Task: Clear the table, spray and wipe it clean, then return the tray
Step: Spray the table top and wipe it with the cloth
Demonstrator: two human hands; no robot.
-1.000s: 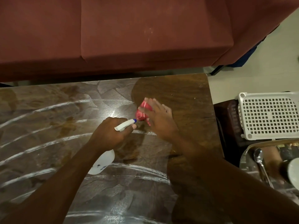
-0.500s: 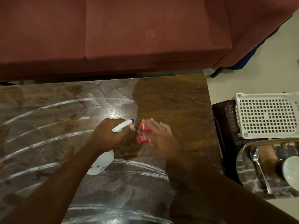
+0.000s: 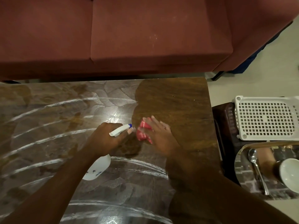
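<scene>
One bottle, one cloth, one tray

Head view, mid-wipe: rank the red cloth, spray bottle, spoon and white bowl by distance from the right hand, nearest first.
1. red cloth: pressed under the right hand on the table.
2. spray bottle: just to the left, gripped by the left hand.
3. spoon: on the tray past the table's right end.
4. white bowl: same tray, beyond the spoon.

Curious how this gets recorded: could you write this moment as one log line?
step: wipe table | left hand: grips spray bottle | right hand: presses red cloth on table | tray: beside table, holds spoon, bowl
</scene>
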